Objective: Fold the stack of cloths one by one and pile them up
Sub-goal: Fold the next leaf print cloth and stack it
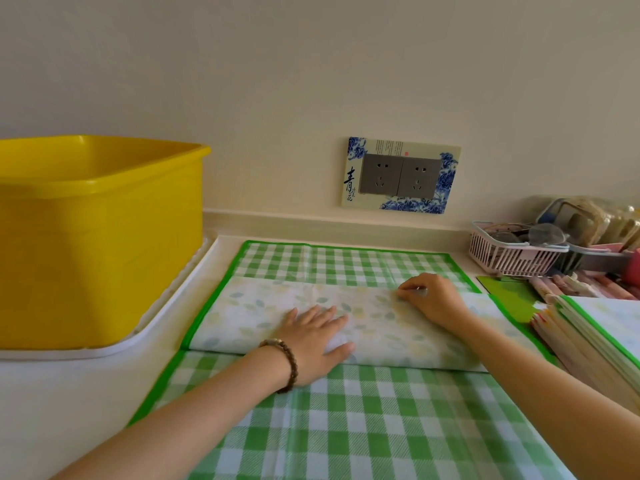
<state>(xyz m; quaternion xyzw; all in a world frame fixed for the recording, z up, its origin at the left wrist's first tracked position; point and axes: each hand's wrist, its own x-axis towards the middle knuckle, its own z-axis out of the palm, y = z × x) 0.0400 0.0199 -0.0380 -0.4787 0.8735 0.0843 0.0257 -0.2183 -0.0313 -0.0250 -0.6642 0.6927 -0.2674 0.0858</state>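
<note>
A green-and-white checked cloth (363,420) with a green border lies spread on the counter. A band of it is folded over, so its pale leaf-print underside (242,320) faces up across the middle. My left hand (317,341), a bead bracelet on its wrist, lies flat with fingers spread on the folded band. My right hand (431,299) rests on the band's far edge with fingertips pinched on the cloth. A stack of cloths (588,341) sits at the right edge, its layered edges showing.
A yellow plastic tub (100,244) stands on a white tray (180,292) at the left. A pink basket (512,254) of small items sits at the back right by the wall. A double wall socket (400,176) is above the counter.
</note>
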